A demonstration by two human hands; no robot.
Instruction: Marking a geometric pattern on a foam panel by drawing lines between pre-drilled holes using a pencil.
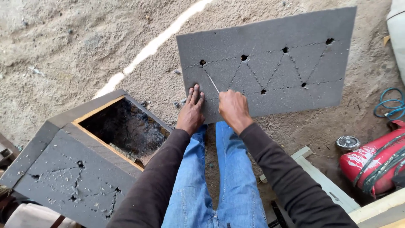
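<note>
A grey foam sheet [270,63] lies on the sandy ground ahead of my knees, with several punched holes joined by zigzag cut lines. My left hand [190,110] presses flat on its near left corner, fingers spread. Just to the right, my right hand [233,107] is closed around a thin blade [213,83] whose tip runs along a cut line up toward the leftmost hole. My legs in blue jeans [219,177] reach under the sheet's near edge.
A foam-covered wooden box [63,169] with an open dark cavity sits at the lower left. A red cylinder with hoses [371,162], a round metal cap [348,142], a blue hose coil [390,103] and white boards [325,181] lie to the right.
</note>
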